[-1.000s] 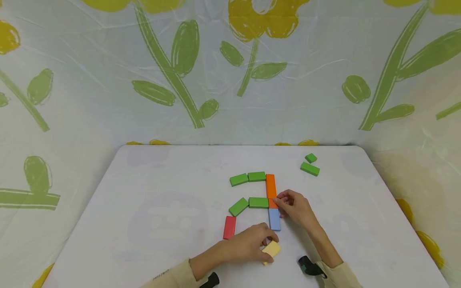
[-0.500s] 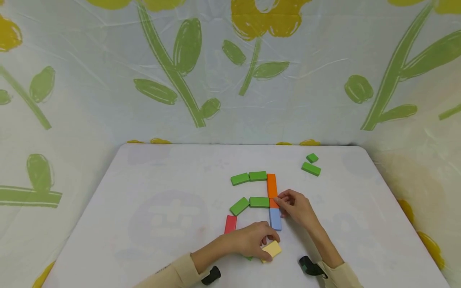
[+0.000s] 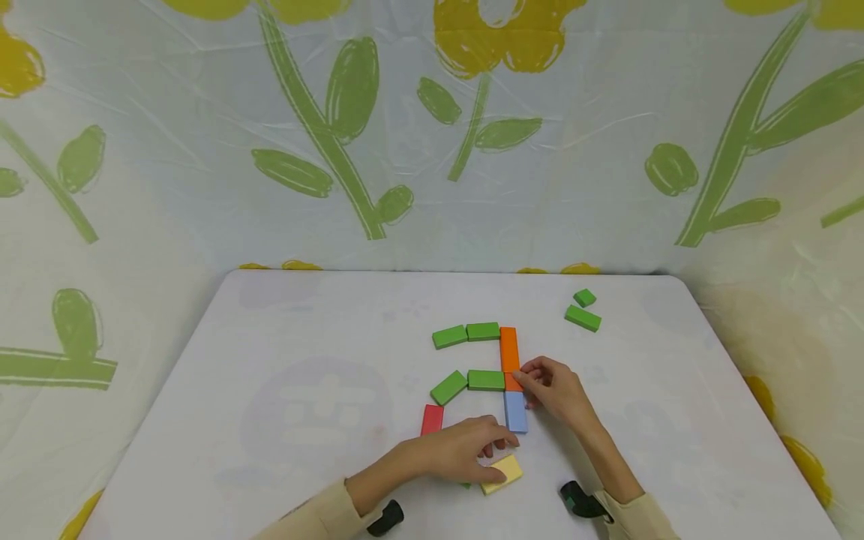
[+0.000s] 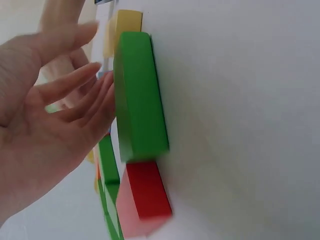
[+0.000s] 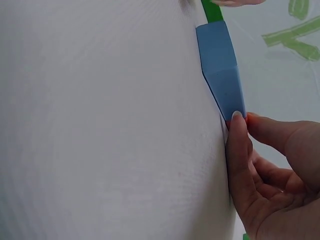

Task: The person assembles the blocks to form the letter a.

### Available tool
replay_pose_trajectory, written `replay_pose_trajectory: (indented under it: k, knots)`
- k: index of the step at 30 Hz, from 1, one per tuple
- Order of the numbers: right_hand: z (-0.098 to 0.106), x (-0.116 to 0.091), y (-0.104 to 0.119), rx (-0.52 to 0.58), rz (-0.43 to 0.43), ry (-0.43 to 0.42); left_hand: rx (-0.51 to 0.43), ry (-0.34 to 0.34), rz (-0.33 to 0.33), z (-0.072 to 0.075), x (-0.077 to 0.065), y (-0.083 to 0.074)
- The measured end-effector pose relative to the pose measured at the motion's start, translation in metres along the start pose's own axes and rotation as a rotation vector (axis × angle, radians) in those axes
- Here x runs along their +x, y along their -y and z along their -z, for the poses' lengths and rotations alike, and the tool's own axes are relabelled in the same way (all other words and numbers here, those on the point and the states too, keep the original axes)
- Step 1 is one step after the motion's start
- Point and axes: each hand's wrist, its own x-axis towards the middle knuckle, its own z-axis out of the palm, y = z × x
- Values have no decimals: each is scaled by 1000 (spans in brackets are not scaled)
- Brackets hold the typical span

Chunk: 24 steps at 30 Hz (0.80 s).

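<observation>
In the head view my left hand (image 3: 455, 452) is over a yellow block (image 3: 508, 475) on the table, its thumb overlapping it. The left wrist view shows these fingers spread with nothing between them, beside a green block (image 4: 140, 95) that the hand mostly hides from the head camera. A red block (image 3: 432, 418) meets that green block's end. My right hand (image 3: 559, 388) pinches a small orange block (image 3: 511, 384) between thumb and index finger. That piece sits between a longer orange block (image 3: 509, 348) and a blue block (image 5: 220, 55), all in a line.
Two green blocks (image 3: 485, 380) (image 3: 448, 388) run left from the small orange piece. Another green pair (image 3: 482, 331) (image 3: 450, 337) extends from the long orange block's top. Farther back right lie two loose green blocks (image 3: 583, 318) (image 3: 584, 298) on the white table (image 3: 304, 315).
My left hand's fingers have come away from the yellow block, which has shifted slightly left and down. The right hand stays in place on the small orange block.
</observation>
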Motion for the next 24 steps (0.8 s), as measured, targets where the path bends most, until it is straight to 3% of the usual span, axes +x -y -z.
replay_pose_trajectory:
  k: [3, 6, 9, 12, 18, 21, 24]
  knots:
    - [0, -1, 1, -3, -1, 6, -29, -136, 1, 3, -12, 3]
    - [2, -2, 3, 5, -4, 17, -105, -325, 4, 8, -23, 9]
    - [5, -2, 2, 8, -1, 41, -159, -498, 48, 12, -31, 17]
    - [10, -1, 1, 9, 4, 61, -155, -612, 112, 14, -37, 25]
    - [29, 2, 1, -83, 25, 51, -141, -734, 217, 14, -46, 37]
    - [42, 7, -2, -147, 58, 17, -152, -744, 246, 13, -50, 42]
    - [60, 12, -6, -191, 89, -30, -189, -711, 254, 12, -52, 45]
